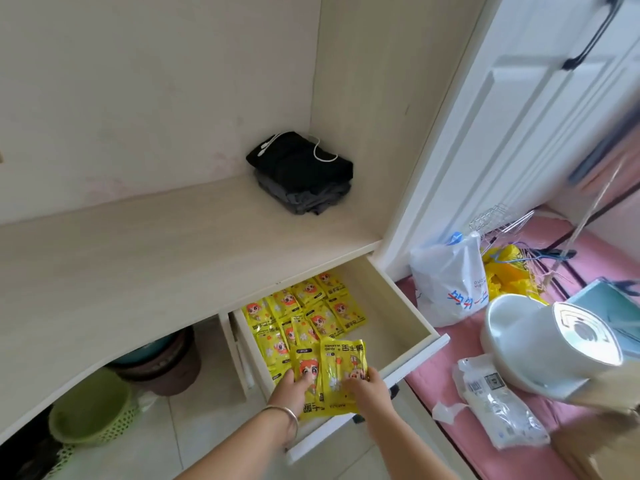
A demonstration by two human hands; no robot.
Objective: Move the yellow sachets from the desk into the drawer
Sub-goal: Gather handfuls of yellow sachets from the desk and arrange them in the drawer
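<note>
While the desk (145, 258) at left holds no sachets that I can see, the left hand (291, 388) pinches one yellow sachet (306, 370) and the right hand (367, 388) grips another (343, 362), both over the near end of the open drawer (398, 306), where more sachets (298, 313) lie; released so near the front, they could slide over the drawer's front edge or jam it when it closes

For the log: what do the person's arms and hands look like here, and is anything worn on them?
Both forearms are bare, with no sleeves in view and no gloves. The left hand has a thin silver-coloured bangle round its wrist. The right hand shows no watch or bracelet; rings cannot be made out.
</note>
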